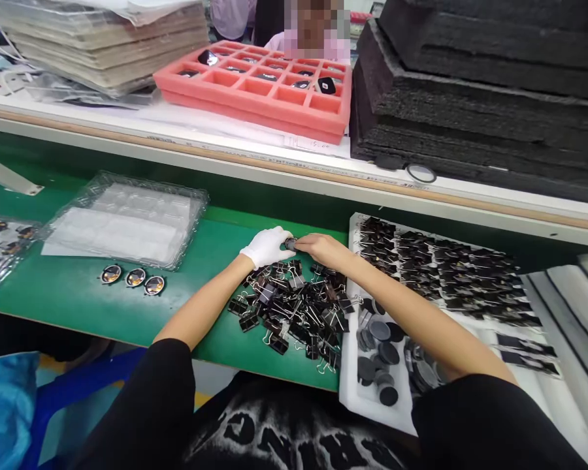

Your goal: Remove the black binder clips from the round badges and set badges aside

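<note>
My left hand (268,247), in a white glove, is closed around the edge of a small round dark piece (291,243). From the other side, the bare fingers of my right hand (326,250) pinch the same piece; its details are too small to make out. Just below both hands lies a heap of black binder clips (298,307) with silver wire handles. Further left, three round pieces (136,278) with shiny amber-and-dark faces sit in a row on the green table (186,303). Dark round discs (379,331) fill part of a white foam tray (347,385) under my right forearm.
Clear plastic trays (191,215) with white sheets lie to the left. Rows of black clipped pieces (436,267) stand at right. A raised shelf (255,163) carries a pink foam tray (255,108), black foam blocks (470,117) and stacked plastic trays (122,59). Someone sits beyond it.
</note>
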Motion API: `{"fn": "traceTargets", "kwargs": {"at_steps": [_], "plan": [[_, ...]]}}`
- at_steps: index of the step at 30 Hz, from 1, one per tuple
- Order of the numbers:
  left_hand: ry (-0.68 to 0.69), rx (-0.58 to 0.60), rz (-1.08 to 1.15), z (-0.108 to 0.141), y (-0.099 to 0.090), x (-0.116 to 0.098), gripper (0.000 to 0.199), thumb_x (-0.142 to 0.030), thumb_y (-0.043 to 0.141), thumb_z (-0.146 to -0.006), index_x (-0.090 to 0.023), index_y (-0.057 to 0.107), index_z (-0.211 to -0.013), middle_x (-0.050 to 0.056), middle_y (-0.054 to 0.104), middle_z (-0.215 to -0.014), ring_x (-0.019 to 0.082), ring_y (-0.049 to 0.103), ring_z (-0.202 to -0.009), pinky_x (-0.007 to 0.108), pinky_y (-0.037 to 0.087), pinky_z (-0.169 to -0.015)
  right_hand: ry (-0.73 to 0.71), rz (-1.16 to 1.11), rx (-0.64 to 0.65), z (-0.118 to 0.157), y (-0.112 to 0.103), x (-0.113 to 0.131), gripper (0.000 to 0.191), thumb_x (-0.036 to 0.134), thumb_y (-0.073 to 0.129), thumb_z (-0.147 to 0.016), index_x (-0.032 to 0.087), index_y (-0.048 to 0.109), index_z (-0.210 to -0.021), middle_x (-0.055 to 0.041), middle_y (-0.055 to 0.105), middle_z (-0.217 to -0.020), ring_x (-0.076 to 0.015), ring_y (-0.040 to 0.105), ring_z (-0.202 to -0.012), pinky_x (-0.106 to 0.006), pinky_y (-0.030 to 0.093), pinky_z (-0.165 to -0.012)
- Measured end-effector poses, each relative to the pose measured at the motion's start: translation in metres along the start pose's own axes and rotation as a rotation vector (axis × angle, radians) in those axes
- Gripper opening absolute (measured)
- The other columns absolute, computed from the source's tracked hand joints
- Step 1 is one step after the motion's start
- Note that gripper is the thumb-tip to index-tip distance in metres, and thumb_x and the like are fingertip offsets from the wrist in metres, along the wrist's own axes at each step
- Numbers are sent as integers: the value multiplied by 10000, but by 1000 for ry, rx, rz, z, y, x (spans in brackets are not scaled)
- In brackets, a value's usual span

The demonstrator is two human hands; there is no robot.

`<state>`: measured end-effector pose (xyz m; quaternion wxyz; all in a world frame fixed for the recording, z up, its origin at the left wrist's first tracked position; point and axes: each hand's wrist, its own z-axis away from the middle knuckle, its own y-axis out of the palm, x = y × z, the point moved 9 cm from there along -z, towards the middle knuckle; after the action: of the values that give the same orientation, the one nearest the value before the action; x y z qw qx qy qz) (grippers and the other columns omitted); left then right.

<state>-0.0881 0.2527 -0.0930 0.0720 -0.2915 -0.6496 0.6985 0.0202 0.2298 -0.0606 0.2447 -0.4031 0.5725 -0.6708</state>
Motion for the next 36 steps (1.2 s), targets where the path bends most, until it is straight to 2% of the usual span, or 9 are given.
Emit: {"fn": "traceTargets", "kwargs": {"at_steps": [5, 10, 14, 17, 22, 24, 29, 33, 36], "plan": [[7, 4, 19, 0, 2, -1, 667, -632, 635, -918, -235, 583, -1453, 109, 678, -1266, 312, 706, -1077, 383, 526, -887, 149, 132, 65, 2, -2, -7, 453, 21, 503, -938, 217, 753, -1260, -106, 730, -1326, -281, 698, -1121, -376, 526, -890], [-64, -22, 13, -1, 2, 2, 473, -536, 490, -1026, -243, 663, -1355, 105, 693, -1201, 296, 708, -1067, 382, 517, -896, 309, -105, 11, 14, -13, -4, 283, 145, 588, -957, 202, 762, -1173, -79, 740, -1062, -224, 699, -913, -325, 522, -805], [-63, -10, -8, -2, 2, 0, 557, -533, 515, -1012, -237, 568, -1481, 124, 664, -1292, 311, 697, -1113, 387, 521, -911, 114, -226, 94, 7, -4, 21, 378, 142, 688, -933, 273, 738, -1284, -62, 685, -1069, -211, 675, -956, -325, 520, -864], [-52, 15, -35, -3, 3, -2, 733, -565, 643, -924, -251, 474, -1565, 134, 612, -1393, 327, 699, -1125, 389, 535, -896, 20, -230, 138, -1, 2, 28, 355, 125, 731, -913, 276, 769, -1232, -81, 667, -1114, -230, 673, -1022, -343, 524, -883], [-50, 3, -44, -4, -3, 3, 484, -548, 643, -913, -268, 675, -1306, 94, 640, -1304, 303, 713, -1080, 383, 550, -874, -47, -341, 97, -1, -11, 19, 72, 200, 759, -910, 207, 798, -970, -75, 715, -1077, -219, 696, -988, -356, 522, -906], [-56, 4, -36, -3, -7, 7, 466, -554, 632, -916, -252, 686, -1267, 96, 648, -1277, 302, 712, -1069, 391, 549, -883, -31, -448, 58, 4, -19, 10, 66, 249, 737, -924, 204, 786, -922, -61, 754, -1044, -205, 714, -969, -344, 526, -909], [-82, -18, -39, -2, -10, 9, 826, -641, 719, -832, -244, 504, -1524, 134, 612, -1377, 342, 657, -1202, 415, 521, -970, 365, -558, -73, 18, -21, -38, 112, 304, 711, -887, 211, 770, -864, -27, 808, -919, -186, 746, -859, -298, 544, -806], [-80, -63, -33, -4, -9, 6, 578, -632, 712, -855, -240, 692, -1280, 116, 646, -1289, 329, 635, -1210, 423, 498, -1005, 773, -445, -175, 33, -11, -70, 150, 292, 710, -848, 203, 759, -738, -49, 809, -874, -213, 748, -884, -281, 531, -759], [-63, -66, 5, -4, -7, 6, 580, -618, 730, -843, -240, 695, -1282, 106, 648, -1290, 314, 640, -1194, 408, 507, -995, 848, -441, -147, 31, -2, -70, 198, 260, 685, -841, 202, 756, -666, -56, 799, -785, -204, 737, -803, -264, 516, -680]]}}
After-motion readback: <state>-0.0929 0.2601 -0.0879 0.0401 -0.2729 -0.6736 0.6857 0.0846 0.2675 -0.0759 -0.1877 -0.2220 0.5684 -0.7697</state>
